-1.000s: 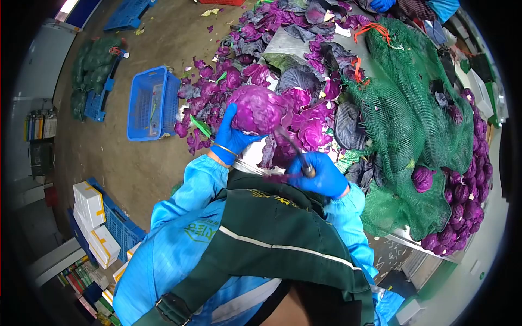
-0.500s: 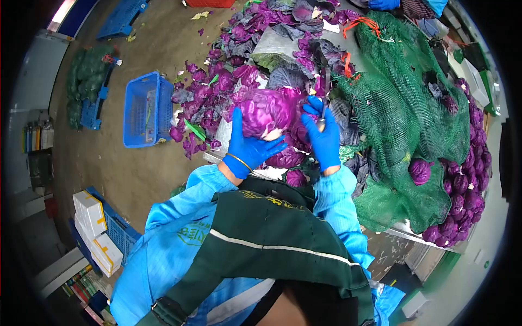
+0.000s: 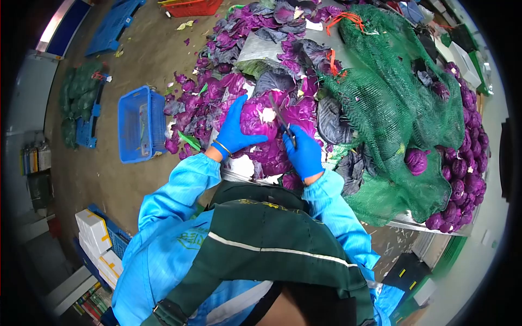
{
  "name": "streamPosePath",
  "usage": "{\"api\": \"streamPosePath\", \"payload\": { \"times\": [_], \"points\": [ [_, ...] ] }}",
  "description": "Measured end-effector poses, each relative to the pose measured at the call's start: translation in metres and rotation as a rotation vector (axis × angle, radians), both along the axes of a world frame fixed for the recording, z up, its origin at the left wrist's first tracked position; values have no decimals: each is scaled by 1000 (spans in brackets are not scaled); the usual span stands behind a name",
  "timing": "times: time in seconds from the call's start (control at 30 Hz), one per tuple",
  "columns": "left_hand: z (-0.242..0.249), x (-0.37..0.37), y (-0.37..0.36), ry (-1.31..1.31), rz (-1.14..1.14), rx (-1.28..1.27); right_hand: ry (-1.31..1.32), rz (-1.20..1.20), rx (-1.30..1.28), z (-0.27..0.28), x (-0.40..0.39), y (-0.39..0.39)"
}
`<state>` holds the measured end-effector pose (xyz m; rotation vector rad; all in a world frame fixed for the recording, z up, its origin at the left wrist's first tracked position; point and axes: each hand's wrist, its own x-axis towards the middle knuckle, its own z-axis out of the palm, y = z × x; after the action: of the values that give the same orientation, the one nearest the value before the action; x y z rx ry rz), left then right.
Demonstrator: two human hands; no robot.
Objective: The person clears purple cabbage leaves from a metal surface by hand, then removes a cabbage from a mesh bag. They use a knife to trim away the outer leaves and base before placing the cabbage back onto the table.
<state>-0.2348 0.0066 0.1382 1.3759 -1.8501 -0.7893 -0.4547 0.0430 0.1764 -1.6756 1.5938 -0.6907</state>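
Note:
My left hand (image 3: 235, 133), in a blue glove, grips a red cabbage (image 3: 252, 120) from its left side, thumb below and fingers along its edge. The cabbage's pale cut stem end faces up and to the right. My right hand (image 3: 304, 154), also gloved in blue, is closed round the handle of a knife (image 3: 281, 115). Its blade slants up and left, close beside the stem end; whether it touches cannot be made out. Loose purple cabbage leaves (image 3: 215, 92) lie heaped around and beneath both hands.
Green mesh netting (image 3: 391, 103) with orange ties spreads over the right of the metal table (image 3: 261, 48). Several whole red cabbages (image 3: 465, 179) are piled beyond it. A blue plastic crate (image 3: 142, 151) stands on the floor at left, with white boxes (image 3: 93, 231) nearer me.
The cabbage has been turned so its pale stem end faces up. My right hand has brought the knife left, and the blade now tilts toward the cabbage. The whole view has shifted slightly.

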Motion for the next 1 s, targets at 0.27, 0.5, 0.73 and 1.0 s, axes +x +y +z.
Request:
{"api": "streamPosePath", "payload": {
  "times": [0.27,0.5,0.73,1.0],
  "points": [
    [25,-30,-23,-224,76,143,277,39,-269,-42,-5,-3],
    [19,-33,-27,-204,102,158,257,4,-161,-52,1,-17],
    [26,-38,-14,-232,45,39,415,-45,-117,-70,-17,-40],
    [27,15,1,1267,91,796,77,32,-62,-48,-49,11]
  ]
}}
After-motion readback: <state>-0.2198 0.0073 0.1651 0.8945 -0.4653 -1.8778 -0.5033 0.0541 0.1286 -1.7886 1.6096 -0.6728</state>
